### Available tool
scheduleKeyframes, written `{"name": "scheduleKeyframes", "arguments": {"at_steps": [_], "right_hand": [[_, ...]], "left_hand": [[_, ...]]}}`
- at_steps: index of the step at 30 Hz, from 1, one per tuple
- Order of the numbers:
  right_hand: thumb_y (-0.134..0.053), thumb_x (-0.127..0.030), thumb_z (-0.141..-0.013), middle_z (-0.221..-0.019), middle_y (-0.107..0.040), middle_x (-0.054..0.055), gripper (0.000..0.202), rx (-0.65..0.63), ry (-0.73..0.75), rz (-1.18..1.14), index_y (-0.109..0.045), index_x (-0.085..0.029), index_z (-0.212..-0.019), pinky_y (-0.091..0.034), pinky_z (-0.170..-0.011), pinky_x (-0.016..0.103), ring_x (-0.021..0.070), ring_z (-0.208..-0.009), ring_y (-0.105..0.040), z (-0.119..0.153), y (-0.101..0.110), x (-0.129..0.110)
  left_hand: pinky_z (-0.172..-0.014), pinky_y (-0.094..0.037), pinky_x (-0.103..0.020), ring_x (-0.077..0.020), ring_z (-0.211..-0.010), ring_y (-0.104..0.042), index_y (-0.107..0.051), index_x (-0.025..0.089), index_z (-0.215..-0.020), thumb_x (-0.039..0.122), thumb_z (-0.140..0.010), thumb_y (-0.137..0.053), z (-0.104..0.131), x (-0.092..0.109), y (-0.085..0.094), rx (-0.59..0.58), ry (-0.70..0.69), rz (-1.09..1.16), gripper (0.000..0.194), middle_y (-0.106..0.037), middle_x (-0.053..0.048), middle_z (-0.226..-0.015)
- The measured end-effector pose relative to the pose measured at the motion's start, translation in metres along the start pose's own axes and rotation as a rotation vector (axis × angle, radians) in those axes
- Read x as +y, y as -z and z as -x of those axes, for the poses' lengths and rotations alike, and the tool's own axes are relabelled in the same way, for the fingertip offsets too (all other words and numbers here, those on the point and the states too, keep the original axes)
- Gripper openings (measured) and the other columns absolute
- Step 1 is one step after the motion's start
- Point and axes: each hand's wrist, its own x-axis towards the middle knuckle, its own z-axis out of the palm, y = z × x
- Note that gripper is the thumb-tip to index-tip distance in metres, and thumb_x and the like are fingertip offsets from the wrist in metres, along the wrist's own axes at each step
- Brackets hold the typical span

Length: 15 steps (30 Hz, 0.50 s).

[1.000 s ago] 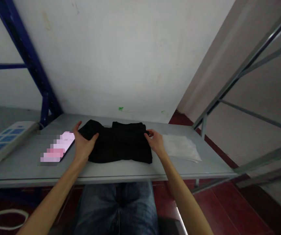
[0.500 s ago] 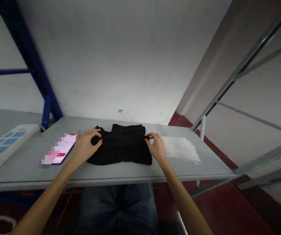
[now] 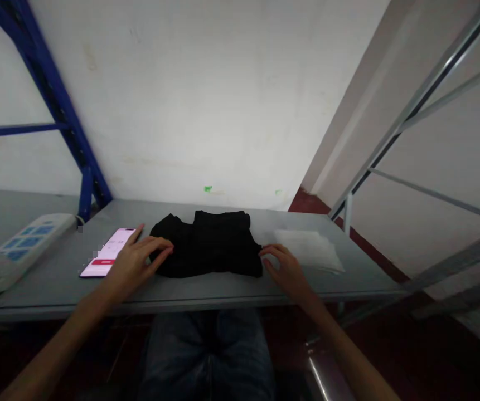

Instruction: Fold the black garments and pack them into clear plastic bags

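A black cloth garment [image 3: 214, 245] lies on the grey table, its upper left part bunched and raised. My left hand [image 3: 137, 259] is at the garment's left edge, thumb and fingertips pinched together on the black fabric. At the right edge, my right hand [image 3: 285, 271] touches the garment's corner with its fingertips; the thumb stands apart from the index finger. A stack of white sheets [image 3: 310, 250] lies just beyond my right hand.
A phone with a lit screen [image 3: 108, 253] lies left of my left hand. Farther left is a white power strip [image 3: 34, 242]. A blue metal post [image 3: 62, 111] rises at the back left, and a metal frame [image 3: 394, 133] stands right of the table [image 3: 231, 303].
Both hands have moved slightly toward the table's front edge. My right hand's pinch on the garment has loosened, and the garment's upper left part now spreads out more.
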Motion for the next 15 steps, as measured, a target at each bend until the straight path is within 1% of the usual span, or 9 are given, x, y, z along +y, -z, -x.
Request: {"name": "scheduleKeyframes", "arguments": {"at_steps": [2,3,5,7,8,9,11,13,15], "right_hand": [[-0.059,-0.019,-0.093,-0.115,-0.068,0.007,0.023,0.028,-0.027,0.01,-0.07,-0.026,-0.112,-0.05,-0.1,0.039,0.0234,-0.109,-0.066,-0.021,-0.007,-0.001],[-0.061,-0.019,-0.092,-0.115,-0.068,0.007,0.026,0.024,-0.045,0.028,-0.07,-0.026,-0.115,-0.051,-0.098,0.038,0.0229,-0.106,-0.066,-0.032,-0.012,-0.001],[-0.065,-0.018,-0.09,-0.117,-0.068,0.008,0.032,-0.016,-0.075,0.079,-0.069,-0.025,-0.12,-0.052,-0.095,0.036,0.0223,-0.102,-0.068,-0.048,-0.025,0.001],[-0.066,-0.018,-0.089,-0.114,-0.069,0.008,0.031,-0.054,-0.105,0.123,-0.071,-0.025,-0.119,-0.052,-0.09,0.035,0.0219,-0.098,-0.068,-0.057,-0.037,0.004],[-0.065,-0.018,-0.091,-0.111,-0.07,0.007,0.027,-0.057,-0.118,0.135,-0.072,-0.025,-0.116,-0.052,-0.088,0.033,0.0214,-0.095,-0.069,-0.059,-0.041,0.005],[-0.063,-0.019,-0.092,-0.106,-0.071,0.006,0.023,-0.047,-0.127,0.14,-0.073,-0.026,-0.111,-0.052,-0.085,0.032,0.0209,-0.092,-0.069,-0.06,-0.044,0.006],[-0.059,-0.02,-0.095,-0.098,-0.071,0.004,0.018,-0.001,-0.139,0.13,-0.074,-0.026,-0.103,-0.051,-0.081,0.031,0.02,-0.086,-0.069,-0.061,-0.045,0.007],[-0.057,-0.022,-0.096,-0.094,-0.072,0.003,0.018,0.054,-0.137,0.094,-0.074,-0.026,-0.101,-0.051,-0.08,0.031,0.0192,-0.082,-0.069,-0.062,-0.041,0.005],[-0.056,-0.025,-0.097,-0.094,-0.072,0.003,0.018,0.107,-0.126,0.045,-0.074,-0.025,-0.1,-0.052,-0.08,0.031,0.0182,-0.079,-0.068,-0.063,-0.035,0.001]], "left_hand": [[-0.125,-0.03,-0.053,-0.0234,-0.108,-0.072,-0.069,0.026,-0.113,0.04,-0.103,-0.049,-0.025,0.005,-0.007,0.006,-0.021,-0.051,0.027,-0.078,-0.003,-0.113],[-0.122,-0.033,-0.052,-0.0246,-0.112,-0.07,-0.069,0.026,-0.116,0.036,-0.101,-0.051,-0.038,0.006,-0.013,-0.034,-0.041,-0.072,0.026,-0.076,-0.004,-0.117],[-0.11,-0.045,-0.048,-0.0291,-0.117,-0.067,-0.071,0.026,-0.118,0.033,-0.092,-0.065,-0.061,0.007,-0.024,-0.221,-0.087,-0.121,0.028,-0.073,-0.007,-0.121],[-0.1,-0.05,-0.043,-0.0299,-0.114,-0.067,-0.075,0.027,-0.109,0.032,-0.087,-0.07,-0.076,0.004,-0.034,-0.375,-0.104,-0.145,0.024,-0.072,-0.008,-0.118],[-0.095,-0.051,-0.041,-0.0291,-0.11,-0.067,-0.076,0.027,-0.104,0.032,-0.087,-0.07,-0.081,0.002,-0.037,-0.422,-0.103,-0.149,0.019,-0.071,-0.008,-0.116],[-0.092,-0.05,-0.039,-0.0279,-0.106,-0.068,-0.076,0.027,-0.1,0.033,-0.088,-0.069,-0.084,-0.001,-0.039,-0.444,-0.096,-0.148,0.015,-0.071,-0.007,-0.113],[-0.086,-0.049,-0.037,-0.0256,-0.099,-0.068,-0.076,0.026,-0.095,0.034,-0.091,-0.065,-0.087,-0.006,-0.04,-0.446,-0.082,-0.14,0.014,-0.07,-0.007,-0.108],[-0.082,-0.047,-0.035,-0.0237,-0.094,-0.068,-0.074,0.025,-0.093,0.035,-0.091,-0.064,-0.088,-0.01,-0.039,-0.441,-0.067,-0.111,0.014,-0.07,-0.005,-0.103],[-0.077,-0.046,-0.032,-0.022,-0.088,-0.067,-0.072,0.025,-0.097,0.037,-0.09,-0.065,-0.089,-0.011,-0.038,-0.456,-0.044,-0.06,0.015,-0.071,-0.003,-0.096]]}}
